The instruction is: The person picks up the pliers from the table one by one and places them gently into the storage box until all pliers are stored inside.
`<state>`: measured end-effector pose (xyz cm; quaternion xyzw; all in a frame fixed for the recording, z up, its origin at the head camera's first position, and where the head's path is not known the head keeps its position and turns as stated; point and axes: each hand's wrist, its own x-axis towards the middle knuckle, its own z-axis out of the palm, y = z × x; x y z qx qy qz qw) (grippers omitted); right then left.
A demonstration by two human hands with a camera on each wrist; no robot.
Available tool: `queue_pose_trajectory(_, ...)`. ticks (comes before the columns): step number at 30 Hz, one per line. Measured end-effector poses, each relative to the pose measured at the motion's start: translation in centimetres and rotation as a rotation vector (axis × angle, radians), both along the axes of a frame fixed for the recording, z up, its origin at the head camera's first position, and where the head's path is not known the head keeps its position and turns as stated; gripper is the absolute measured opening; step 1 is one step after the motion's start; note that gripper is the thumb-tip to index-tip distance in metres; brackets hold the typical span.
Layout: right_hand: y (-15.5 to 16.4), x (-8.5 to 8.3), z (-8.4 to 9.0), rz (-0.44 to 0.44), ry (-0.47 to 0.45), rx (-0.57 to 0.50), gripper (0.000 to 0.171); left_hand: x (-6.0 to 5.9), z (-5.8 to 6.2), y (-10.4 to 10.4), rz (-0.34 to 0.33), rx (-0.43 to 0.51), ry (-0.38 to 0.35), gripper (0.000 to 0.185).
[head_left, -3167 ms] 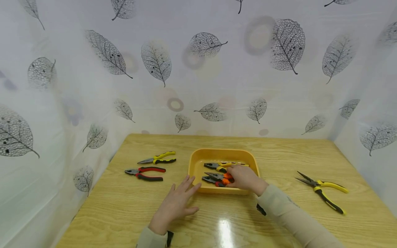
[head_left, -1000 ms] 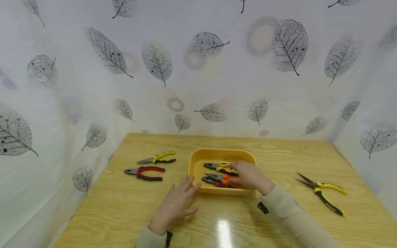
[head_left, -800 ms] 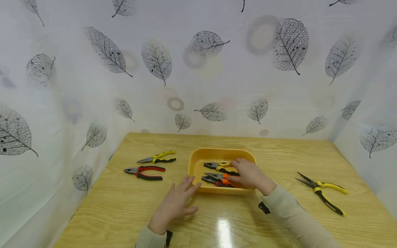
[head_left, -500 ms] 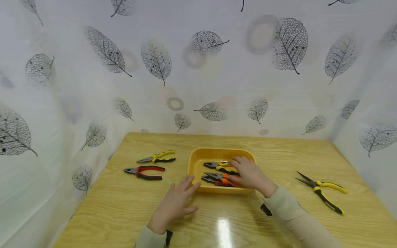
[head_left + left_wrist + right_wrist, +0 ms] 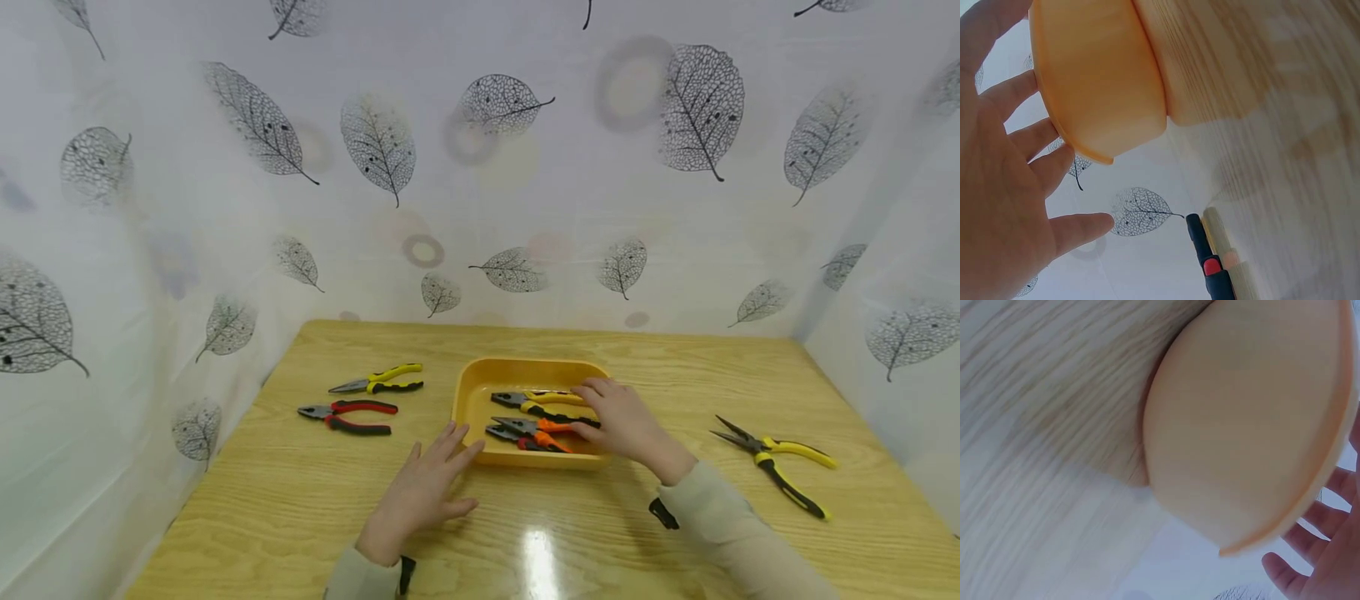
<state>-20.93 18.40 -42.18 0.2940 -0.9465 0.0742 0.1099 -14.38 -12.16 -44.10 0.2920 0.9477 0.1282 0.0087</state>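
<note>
A shallow orange-yellow tray (image 5: 540,460) with several pliers in it stands mid-table. Inside, yellow-and-black pliers (image 5: 534,407) lie at the back, orange-handled long-nose pliers (image 5: 544,432) in front. Red-and-black pliers (image 5: 529,444) show partly beneath the orange ones. My left hand (image 5: 420,492) has spread, straight fingers with tips at the tray's front-left rim; the left wrist view shows these fingertips against the rim. Over the tray's right side is my right hand (image 5: 626,425), fingers relaxed and nothing gripped. The right wrist view has its fingers behind the tray rim (image 5: 1319,481).
Left of the tray lie yellow-and-black long-nose pliers (image 5: 377,382) and red-and-black pliers (image 5: 347,416). Opened long-nose pliers (image 5: 768,454) lie at the right on the wooden table (image 5: 300,517). A leaf-patterned curtain (image 5: 480,192) surrounds the table's back and sides.
My right hand has let go of the pliers in the tray and drawn back rightward to the tray's right edge, uncovering the yellow and orange handles. My left hand stays put.
</note>
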Motion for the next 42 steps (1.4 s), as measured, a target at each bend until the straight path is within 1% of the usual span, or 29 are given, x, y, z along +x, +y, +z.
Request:
queue_pose_trajectory(6,1.8,0.3,-0.1,-0.042,0.005,0.010,0.053,0.0,0.0,-0.1,0.000,0.002,0.004,0.074)
queue_pose_trajectory(14,4.5,1.2,0.0,-0.062,0.055,-0.025,0.050,0.0,0.0,-0.1,-0.002,0.010,0.010,0.073)
queue_pose_trajectory(17,5.5,1.6,0.1,-0.089,0.062,-0.021,0.049,0.0,0.0,-0.1,-0.002,0.005,0.007,0.073)
queue_pose_trajectory(25,8.3,2.5,0.3,-0.173,0.012,-0.008,0.049,0.0,-0.2,-0.1,-0.007,0.014,0.002,0.073)
queue_pose_trajectory(29,9.7,3.1,0.1,-0.194,0.003,-0.008,0.050,0.0,-0.2,-0.1,-0.010,0.016,0.004,0.073)
queue_pose_trajectory(36,11.9,4.0,-0.6,-0.219,0.030,-0.008,0.049,0.1,-0.4,0.0,-0.017,0.027,0.017,0.073)
queue_pose_trajectory(42,13.3,4.2,-0.8,-0.248,-0.006,0.008,0.051,0.0,-0.4,0.0,-0.014,0.018,0.026,0.074)
